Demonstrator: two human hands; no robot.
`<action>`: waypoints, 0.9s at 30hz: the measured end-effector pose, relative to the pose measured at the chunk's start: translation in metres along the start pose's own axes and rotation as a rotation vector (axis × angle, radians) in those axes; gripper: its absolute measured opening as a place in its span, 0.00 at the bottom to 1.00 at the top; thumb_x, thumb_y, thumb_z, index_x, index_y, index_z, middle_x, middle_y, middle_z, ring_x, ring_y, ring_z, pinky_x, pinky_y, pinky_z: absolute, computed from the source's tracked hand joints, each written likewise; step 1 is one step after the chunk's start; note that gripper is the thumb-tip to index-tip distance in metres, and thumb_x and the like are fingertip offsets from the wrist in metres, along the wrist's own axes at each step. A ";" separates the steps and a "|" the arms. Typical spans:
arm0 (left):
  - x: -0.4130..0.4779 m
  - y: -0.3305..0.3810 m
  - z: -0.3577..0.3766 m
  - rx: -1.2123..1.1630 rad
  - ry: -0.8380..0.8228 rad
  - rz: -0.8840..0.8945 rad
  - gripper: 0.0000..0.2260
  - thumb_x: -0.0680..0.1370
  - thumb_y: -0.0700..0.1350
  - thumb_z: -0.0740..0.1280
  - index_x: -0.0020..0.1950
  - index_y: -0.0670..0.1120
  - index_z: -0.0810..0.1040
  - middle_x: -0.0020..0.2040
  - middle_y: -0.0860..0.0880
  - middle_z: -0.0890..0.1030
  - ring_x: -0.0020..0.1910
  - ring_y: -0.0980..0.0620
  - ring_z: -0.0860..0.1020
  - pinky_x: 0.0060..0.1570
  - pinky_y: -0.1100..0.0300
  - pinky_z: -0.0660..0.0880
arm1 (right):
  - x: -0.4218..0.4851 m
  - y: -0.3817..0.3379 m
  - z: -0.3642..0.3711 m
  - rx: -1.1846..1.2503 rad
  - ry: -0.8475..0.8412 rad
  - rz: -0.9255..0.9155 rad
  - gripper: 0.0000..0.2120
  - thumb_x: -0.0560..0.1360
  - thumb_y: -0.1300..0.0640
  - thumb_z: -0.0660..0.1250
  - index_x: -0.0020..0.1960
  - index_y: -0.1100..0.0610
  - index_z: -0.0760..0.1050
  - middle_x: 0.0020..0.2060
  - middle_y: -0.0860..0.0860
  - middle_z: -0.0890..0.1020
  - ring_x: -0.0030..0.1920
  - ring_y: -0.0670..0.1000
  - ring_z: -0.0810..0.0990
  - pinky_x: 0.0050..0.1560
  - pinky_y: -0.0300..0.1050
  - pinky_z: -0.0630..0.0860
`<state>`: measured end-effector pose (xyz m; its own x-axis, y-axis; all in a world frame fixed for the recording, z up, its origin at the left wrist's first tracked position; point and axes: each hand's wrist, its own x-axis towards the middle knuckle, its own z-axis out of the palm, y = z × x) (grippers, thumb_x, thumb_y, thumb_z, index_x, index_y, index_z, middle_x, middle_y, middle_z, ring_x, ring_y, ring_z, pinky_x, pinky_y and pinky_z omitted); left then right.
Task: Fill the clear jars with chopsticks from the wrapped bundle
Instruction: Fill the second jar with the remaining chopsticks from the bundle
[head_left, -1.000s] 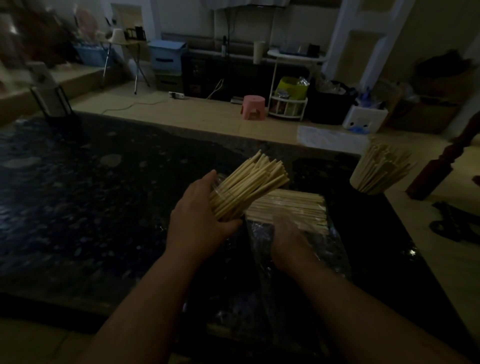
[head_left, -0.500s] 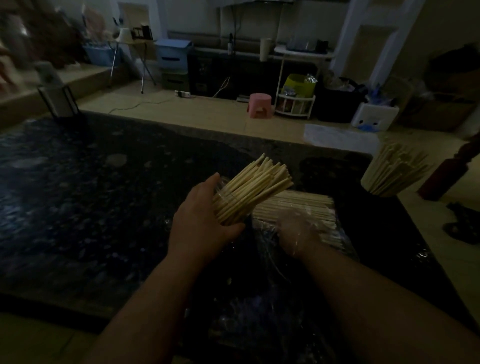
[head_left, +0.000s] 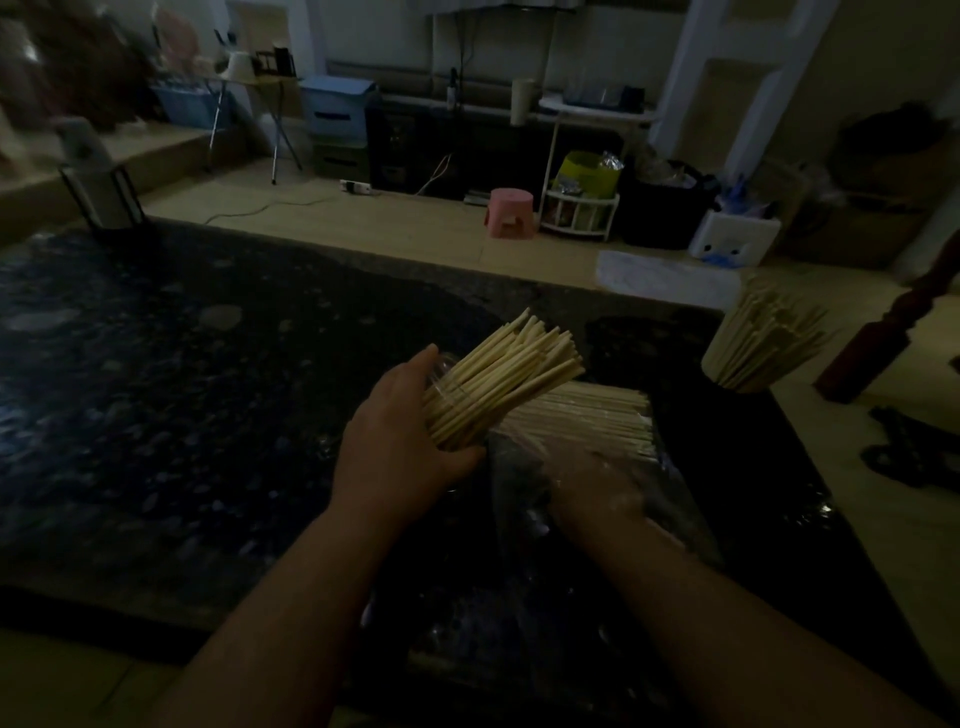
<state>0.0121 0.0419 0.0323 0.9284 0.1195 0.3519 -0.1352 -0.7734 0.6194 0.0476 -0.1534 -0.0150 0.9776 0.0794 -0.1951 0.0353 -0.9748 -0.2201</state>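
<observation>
- Chopsticks (head_left: 511, 371) of pale wood filled a clear round jar (head_left: 440, 370). The jar was tilted so their tips pointed up and to the right.
- The left hand (head_left: 400, 452) gripped that jar tightly. Its fingers were curled round the far side and its thumb was tucked under the lower end.
- Most of the jar was hidden behind the hand and the sticks, and only a bit of shiny rim showed. It was not clear if its bottom touched the dark speckled table (head_left: 182, 415).
- The wrapped bundle (head_left: 592, 415) of more pale sticks lay flat on the table, just to the right of the jar and a little lower.
- The right hand (head_left: 592, 486) lay at the near edge of the bundle, under or inside the crinkly clear plastic wrap (head_left: 519, 467).
- The wrap and the dim light blurred that hand. It was not clear if its fingers were apart or pinching any sticks.
- A second jar (head_left: 753, 353), packed with sticks, stood well apart at the far right corner of the table. Its clear wall was hard to see.
- A small pink plastic stool (head_left: 510, 213) stood on the floor beyond the table.
</observation>
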 end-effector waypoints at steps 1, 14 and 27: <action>0.000 0.001 -0.001 -0.001 0.000 0.001 0.47 0.63 0.52 0.80 0.77 0.51 0.60 0.69 0.50 0.70 0.64 0.52 0.70 0.61 0.57 0.67 | -0.003 0.001 0.004 -0.018 -0.001 -0.010 0.15 0.81 0.52 0.57 0.63 0.58 0.72 0.62 0.56 0.76 0.63 0.56 0.75 0.62 0.46 0.70; -0.013 0.014 -0.005 0.082 -0.039 0.027 0.49 0.63 0.53 0.79 0.78 0.51 0.56 0.69 0.48 0.69 0.65 0.48 0.71 0.63 0.49 0.70 | -0.069 0.007 -0.009 -0.122 -0.094 -0.088 0.16 0.81 0.53 0.58 0.68 0.50 0.72 0.64 0.54 0.76 0.62 0.57 0.76 0.59 0.51 0.72; -0.021 0.017 -0.007 0.094 0.031 -0.058 0.46 0.62 0.54 0.80 0.76 0.49 0.61 0.69 0.46 0.72 0.65 0.45 0.72 0.63 0.47 0.71 | -0.112 0.004 -0.078 -0.097 0.210 -0.196 0.13 0.76 0.41 0.58 0.46 0.49 0.74 0.45 0.50 0.80 0.48 0.55 0.79 0.42 0.46 0.69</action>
<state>-0.0127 0.0305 0.0405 0.9224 0.1834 0.3399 -0.0474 -0.8197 0.5709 -0.0456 -0.1829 0.0808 0.9714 0.2328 0.0464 0.2370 -0.9615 -0.1393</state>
